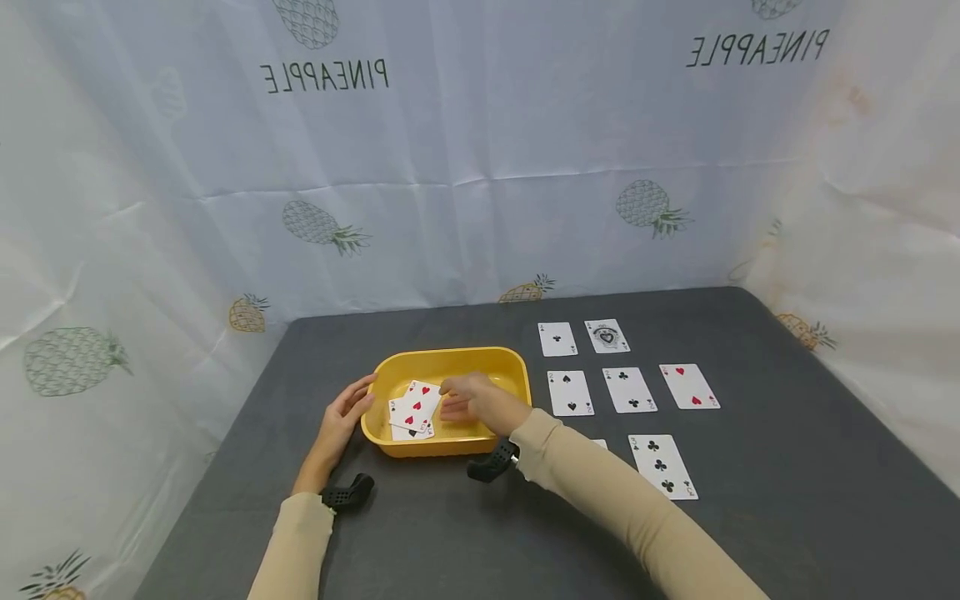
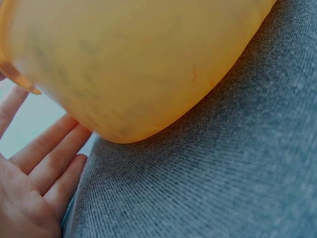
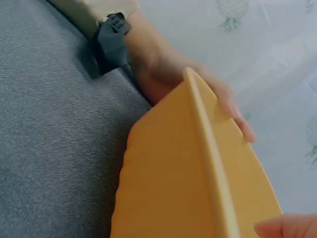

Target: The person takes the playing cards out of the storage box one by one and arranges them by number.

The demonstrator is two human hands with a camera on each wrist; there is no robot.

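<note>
A yellow plastic tub (image 1: 450, 448) stands on the dark table. My left hand (image 1: 339, 427) rests against its left end, fingers fairly straight along the wall and rim; the left wrist view shows those extended fingers (image 2: 57, 153) beside the tub. Inside lie a three of hearts (image 1: 417, 406) and, partly under it, a black-suit card (image 1: 405, 433). My right hand (image 1: 483, 402) reaches over the front rim into the tub, fingers extended close to the cards, with nothing visible in its grasp. Only a fingertip (image 3: 287, 227) of it shows in the right wrist view.
Right of the tub, face-up cards lie in rows: ace of clubs (image 1: 557, 339), ace of spades (image 1: 607, 337), two of spades (image 1: 570, 393), two of clubs (image 1: 629, 390), two of hearts (image 1: 689, 387) and three of clubs (image 1: 663, 467). My right forearm mostly covers another card. A pineapple-print curtain (image 1: 480, 225) hangs behind.
</note>
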